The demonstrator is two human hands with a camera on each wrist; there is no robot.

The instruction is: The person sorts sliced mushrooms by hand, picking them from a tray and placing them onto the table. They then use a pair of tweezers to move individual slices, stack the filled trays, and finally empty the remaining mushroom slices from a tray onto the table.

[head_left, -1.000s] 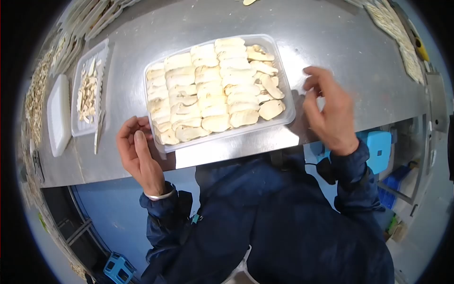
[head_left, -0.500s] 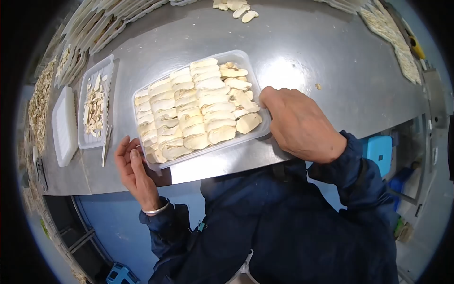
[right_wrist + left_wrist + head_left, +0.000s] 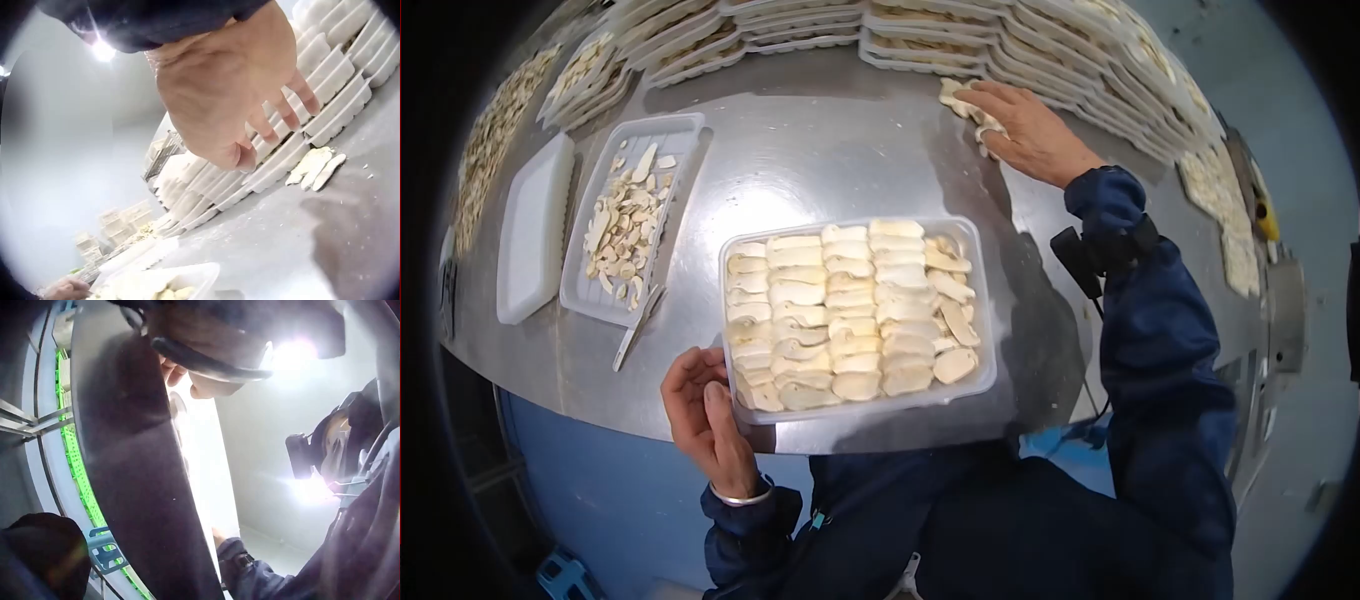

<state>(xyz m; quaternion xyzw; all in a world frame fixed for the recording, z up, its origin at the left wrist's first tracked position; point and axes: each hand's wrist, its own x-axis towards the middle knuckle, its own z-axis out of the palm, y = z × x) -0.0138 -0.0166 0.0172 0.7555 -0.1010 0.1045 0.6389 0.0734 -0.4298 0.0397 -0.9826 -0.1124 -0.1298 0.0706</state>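
Observation:
A clear plastic tray [image 3: 986, 330] filled with rows of pale slices [image 3: 855, 325] lies near the table's front edge. At its lower left corner is my left hand [image 3: 718, 425], fingers loosely bent against the tray's side. My right hand [image 3: 1035, 135] reaches to the back, fingers spread over a few loose slices [image 3: 956, 98]. The right wrist view shows this hand [image 3: 228, 87] above the table with slices [image 3: 317, 167] beyond its fingertips, nothing held. In the left wrist view the left hand [image 3: 206, 381] is partly hidden and glare covers what it touches.
Stacked trays [image 3: 800, 25] of slices line the back. On the left lie a tray with small pieces [image 3: 630, 225], a white tray [image 3: 537, 230] and a thin knife-like tool [image 3: 637, 330]. A pile of slices [image 3: 1222, 215] lies at the right edge.
My right hand has let go of the tray's right side and moved to the loose slices at the back. My left hand stays at the tray's left corner. The head view has shifted.

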